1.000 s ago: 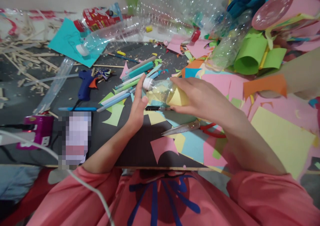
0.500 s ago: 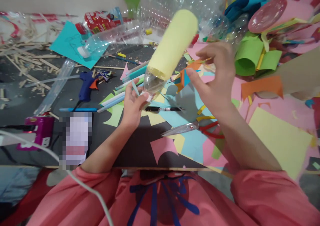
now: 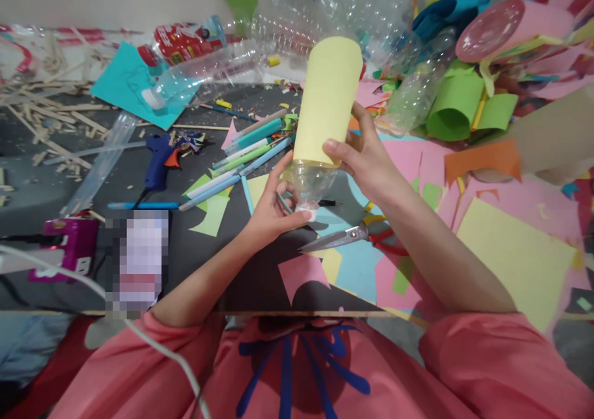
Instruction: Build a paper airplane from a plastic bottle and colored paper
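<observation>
A clear plastic bottle point(image 3: 315, 182), wrapped in pale yellow paper point(image 3: 328, 97), is held up in front of me with its white cap end downward. My left hand point(image 3: 278, 205) is closed around the neck and cap, and a thin light blue strip shows by its fingers. On the lower right side of the paper, my right hand point(image 3: 364, 153) grips the wrapped bottle, thumb in front and the other fingers partly hidden behind. Below the bottle lie scissors point(image 3: 355, 234) with red and yellow handles. A black pen point(image 3: 329, 203) is partly hidden behind the cap.
Markers point(image 3: 241, 159), a blue glue gun point(image 3: 158, 162) and a phone point(image 3: 142, 258) lie to the left. Wood sticks point(image 3: 55, 122) are scattered farther left. Clear bottles point(image 3: 208, 72) stand or lie at the back. Paper scraps point(image 3: 304, 275) and a green paper tube point(image 3: 455, 109) are nearer the right.
My right hand has come in from the right and taken hold of the wrapped bottle. The bottle has turned more upright, and my left hand has moved right and slightly nearer me.
</observation>
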The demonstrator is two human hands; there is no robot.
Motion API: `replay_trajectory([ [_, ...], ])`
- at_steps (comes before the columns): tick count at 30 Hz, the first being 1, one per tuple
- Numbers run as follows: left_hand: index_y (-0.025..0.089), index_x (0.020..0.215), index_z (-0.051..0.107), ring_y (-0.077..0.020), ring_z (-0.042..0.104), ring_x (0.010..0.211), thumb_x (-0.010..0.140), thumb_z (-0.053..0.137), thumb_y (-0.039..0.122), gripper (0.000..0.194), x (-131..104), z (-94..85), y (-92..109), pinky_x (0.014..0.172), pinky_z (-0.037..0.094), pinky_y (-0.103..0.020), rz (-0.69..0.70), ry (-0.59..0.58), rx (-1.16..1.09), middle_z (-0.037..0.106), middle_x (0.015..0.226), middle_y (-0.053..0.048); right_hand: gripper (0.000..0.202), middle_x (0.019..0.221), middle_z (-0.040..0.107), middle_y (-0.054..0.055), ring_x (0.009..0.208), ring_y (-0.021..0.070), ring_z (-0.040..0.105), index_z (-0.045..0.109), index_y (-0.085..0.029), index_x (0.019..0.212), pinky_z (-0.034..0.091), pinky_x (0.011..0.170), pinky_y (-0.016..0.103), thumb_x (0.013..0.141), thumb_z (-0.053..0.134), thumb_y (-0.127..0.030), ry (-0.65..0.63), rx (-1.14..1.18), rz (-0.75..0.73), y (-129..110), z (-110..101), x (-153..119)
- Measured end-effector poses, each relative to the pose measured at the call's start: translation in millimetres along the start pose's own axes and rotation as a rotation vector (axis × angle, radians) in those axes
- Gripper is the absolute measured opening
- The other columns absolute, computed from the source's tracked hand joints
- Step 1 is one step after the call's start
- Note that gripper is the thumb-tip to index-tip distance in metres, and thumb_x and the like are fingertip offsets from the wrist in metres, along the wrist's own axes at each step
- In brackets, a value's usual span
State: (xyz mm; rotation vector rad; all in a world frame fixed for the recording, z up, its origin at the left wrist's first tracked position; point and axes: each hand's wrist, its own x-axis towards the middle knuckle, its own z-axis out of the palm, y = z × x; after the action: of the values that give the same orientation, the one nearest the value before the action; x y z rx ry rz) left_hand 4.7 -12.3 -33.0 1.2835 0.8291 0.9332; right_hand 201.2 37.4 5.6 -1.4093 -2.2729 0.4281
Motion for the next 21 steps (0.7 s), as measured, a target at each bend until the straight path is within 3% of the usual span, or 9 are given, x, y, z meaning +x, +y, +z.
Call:
replay_trajectory([
  [6, 0.037, 0.154, 0.019, -0.0198, 0.071, 0.086, 0.068, 0.083, 0.049, 0.108, 0, -0.1, 4, 0.078, 0.060, -0.036, -0.058, -0.029, -0.056, 0.066, 0.108, -0.006, 0.084, 0.131, 0.065, 0.012, 0.113, 0.0273, 0.063, 0.011, -0.034, 0.155, 0.052, 0.089, 0.050, 0.089, 0.055, -0.061, 0.038, 0.079, 0.039, 2, -3, 0],
  [11, 0.038, 0.153, 0.019, -0.0189, 0.071, 0.080, 0.067, 0.084, 0.051, 0.109, 0, 1.1, 0, 0.075, 0.061, -0.034, -0.055, -0.026, -0.078, 0.068, 0.103, -0.004, 0.072, 0.127, 0.065, 0.012, 0.112, 0.0263, 0.063, 0.019, -0.034, 0.154, 0.055, 0.081, 0.047, 0.093, 0.050, -0.058, -0.011, 0.088, 0.007, 1, -4, 2],
  [14, 0.035, 0.150, 0.027, -0.0172, 0.071, 0.070, 0.071, 0.073, 0.066, 0.096, 1, -2.9, 0, 0.062, 0.059, -0.029, -0.061, -0.009, -0.124, 0.069, 0.093, -0.003, 0.073, 0.124, 0.065, 0.011, 0.108, 0.0248, 0.064, 0.015, -0.032, 0.155, 0.055, 0.081, 0.045, 0.094, 0.049, -0.055, -0.030, 0.119, 0.021, 2, -3, 1],
  [17, 0.028, 0.137, 0.045, -0.0164, 0.070, 0.061, 0.080, 0.054, 0.076, 0.075, 5, -10.6, 2, 0.050, 0.055, -0.026, -0.104, 0.110, -0.099, 0.071, 0.091, -0.004, 0.082, 0.125, 0.064, 0.013, 0.109, 0.0246, 0.065, 0.006, -0.028, 0.156, 0.055, 0.083, 0.045, 0.093, 0.053, -0.052, -0.049, 0.170, 0.037, -3, 1, -2],
  [19, 0.026, 0.130, 0.050, -0.0203, 0.073, 0.068, 0.081, 0.053, 0.074, 0.068, 8, -14.8, 5, 0.052, 0.057, -0.028, -0.105, 0.165, -0.044, 0.073, 0.095, -0.006, 0.085, 0.129, 0.062, 0.014, 0.111, 0.0250, 0.064, 0.002, -0.026, 0.156, 0.055, 0.085, 0.045, 0.093, 0.054, -0.049, -0.053, 0.196, 0.042, -10, 4, -5],
  [21, 0.027, 0.130, 0.049, -0.0267, 0.075, 0.088, 0.078, 0.062, 0.070, 0.069, 11, -16.6, 8, 0.064, 0.061, -0.034, -0.063, 0.145, -0.010, 0.074, 0.105, -0.008, 0.078, 0.131, 0.061, 0.015, 0.112, 0.0240, 0.063, 0.003, -0.025, 0.155, 0.055, 0.086, 0.044, 0.096, 0.050, -0.046, -0.066, 0.224, 0.048, -19, 8, -7],
])
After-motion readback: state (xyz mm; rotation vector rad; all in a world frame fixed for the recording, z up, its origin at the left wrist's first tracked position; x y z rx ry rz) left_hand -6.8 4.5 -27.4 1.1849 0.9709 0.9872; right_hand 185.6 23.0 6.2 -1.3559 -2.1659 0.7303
